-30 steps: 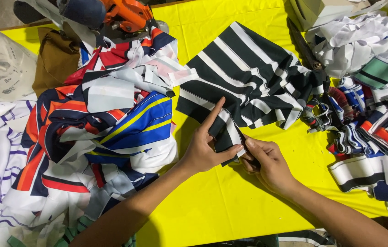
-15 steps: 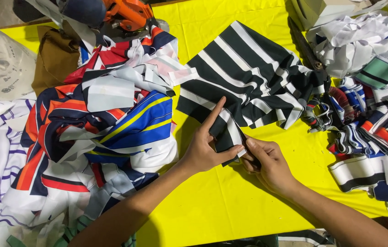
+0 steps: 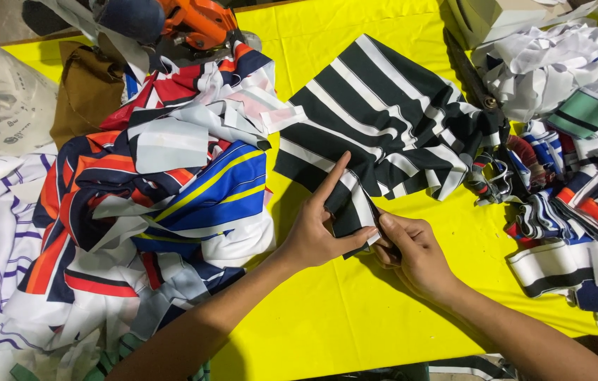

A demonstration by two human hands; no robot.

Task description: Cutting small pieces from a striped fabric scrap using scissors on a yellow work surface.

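While the black-and-white striped fabric (image 3: 383,120) lies spread across the yellow table (image 3: 327,324), its near corner is where the work is: the left hand (image 3: 316,229) pins it with the forefinger stretched along a stripe and the thumb tucked under the edge, and the right hand (image 3: 412,254) is closed on the same corner from the other side. The two hands are pretty much touching. Whether the right hand also holds a small tool can't be told, the fingers hide it.

For doing this bit well, it looks like keeping the cloth flat and taut between the two grips matters most, since stretchy knit like this probably curls or slides. Lining up on a stripe seems a good guide for a straight edge.

Clutter is the risk: the big heap of red, blue and white scraps (image 3: 144,197) sits just left, the pile of striped trim pieces (image 3: 574,212) to the right, and dark scissors (image 3: 475,77) lie partly under the far edge.
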